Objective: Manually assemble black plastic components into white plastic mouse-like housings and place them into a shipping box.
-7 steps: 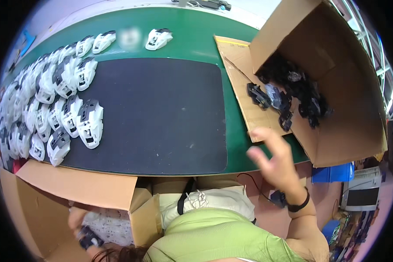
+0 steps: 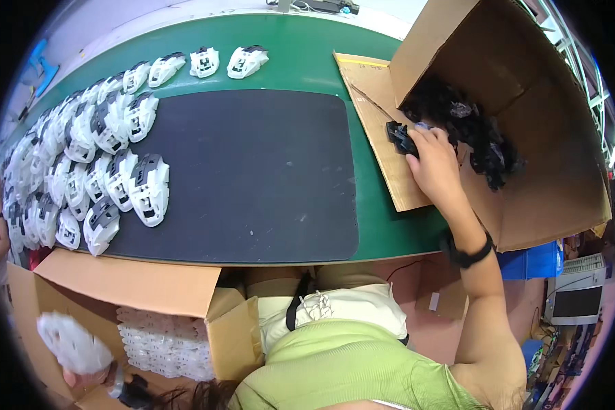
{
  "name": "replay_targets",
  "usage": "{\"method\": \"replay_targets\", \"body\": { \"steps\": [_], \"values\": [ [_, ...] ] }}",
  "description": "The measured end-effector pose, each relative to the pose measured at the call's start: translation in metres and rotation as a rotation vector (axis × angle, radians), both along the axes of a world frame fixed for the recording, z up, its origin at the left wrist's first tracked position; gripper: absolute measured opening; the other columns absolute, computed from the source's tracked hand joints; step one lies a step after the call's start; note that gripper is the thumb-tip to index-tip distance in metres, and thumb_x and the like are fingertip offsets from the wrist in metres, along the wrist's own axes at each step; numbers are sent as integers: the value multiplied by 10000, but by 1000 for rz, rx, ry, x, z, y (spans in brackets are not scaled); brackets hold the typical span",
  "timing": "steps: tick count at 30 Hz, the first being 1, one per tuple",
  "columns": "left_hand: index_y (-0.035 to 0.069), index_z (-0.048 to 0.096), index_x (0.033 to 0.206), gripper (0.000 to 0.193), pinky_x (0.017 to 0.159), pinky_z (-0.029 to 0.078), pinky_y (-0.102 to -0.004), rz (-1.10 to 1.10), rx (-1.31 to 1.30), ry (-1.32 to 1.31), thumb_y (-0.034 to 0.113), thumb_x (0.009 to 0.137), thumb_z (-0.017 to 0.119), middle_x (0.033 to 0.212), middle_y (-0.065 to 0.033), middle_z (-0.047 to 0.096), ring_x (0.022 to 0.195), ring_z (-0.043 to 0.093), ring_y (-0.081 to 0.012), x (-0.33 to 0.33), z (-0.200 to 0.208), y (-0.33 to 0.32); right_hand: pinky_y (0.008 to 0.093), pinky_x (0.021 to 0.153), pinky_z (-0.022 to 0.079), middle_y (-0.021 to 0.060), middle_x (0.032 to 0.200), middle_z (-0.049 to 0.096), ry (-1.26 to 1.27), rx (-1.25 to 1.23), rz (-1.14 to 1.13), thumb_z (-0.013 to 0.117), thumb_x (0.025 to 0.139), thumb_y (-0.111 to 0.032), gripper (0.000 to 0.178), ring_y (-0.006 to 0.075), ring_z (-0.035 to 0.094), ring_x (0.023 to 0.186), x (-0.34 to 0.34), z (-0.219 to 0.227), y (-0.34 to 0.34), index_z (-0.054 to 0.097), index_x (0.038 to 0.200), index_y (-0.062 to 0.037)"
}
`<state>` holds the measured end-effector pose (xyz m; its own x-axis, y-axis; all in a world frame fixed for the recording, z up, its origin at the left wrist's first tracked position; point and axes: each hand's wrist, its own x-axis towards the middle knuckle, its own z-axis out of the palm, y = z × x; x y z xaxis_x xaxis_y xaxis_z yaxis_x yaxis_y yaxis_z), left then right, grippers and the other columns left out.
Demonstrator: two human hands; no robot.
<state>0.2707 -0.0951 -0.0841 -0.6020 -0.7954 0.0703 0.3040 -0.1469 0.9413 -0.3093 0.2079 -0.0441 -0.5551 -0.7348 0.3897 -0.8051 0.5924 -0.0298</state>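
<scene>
My left hand [image 2: 89, 379] grips a white translucent plastic shell [image 2: 75, 342], slightly blurred, above the open cardboard box [image 2: 164, 287] at the lower left. Stacked white plastic pieces [image 2: 164, 345] lie inside that box. My right hand [image 2: 436, 160] reaches onto the cardboard flap [image 2: 369, 85] at the right, its fingers bent down over the black plastic parts [image 2: 399, 139] there. The fingertips partly cover what they hold. Many white shells with dark grey tops [image 2: 150, 188] crowd the left side of the black mat [image 2: 253, 178].
A large tilted carton [image 2: 553, 137] with more black parts [image 2: 488, 154] stands on the right of the green table [image 2: 287, 55]. Two white shells [image 2: 248, 61] sit near the back. A blue bin [image 2: 533, 263] and a grey-white appliance [image 2: 577, 294] are below right.
My right hand has moved from the table's front edge up onto the black parts. My left hand has come up out of the stacked pieces, moving left, with a white shell in view.
</scene>
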Motion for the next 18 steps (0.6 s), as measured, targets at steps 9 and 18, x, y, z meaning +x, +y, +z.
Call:
{"method": "replay_targets", "body": {
  "steps": [9,18],
  "values": [
    [-54,240,1319,831,957,385,-437,-160,-69,539,281,654,609,1216,-222,429,1133,449,-322,-153,60,75,337,709,474,70,880,624,216,-159,17,612,759,-38,124,254,559,836,5,29,-5,656,875,-48],
    [-34,410,1204,340,877,426,-282,-524,316,223,97,899,340,1111,-102,537,1014,534,-156,-277,77,103,350,707,552,201,911,602,136,-502,1196,624,659,9,247,308,630,805,137,72,-100,621,896,77]
  ]
}}
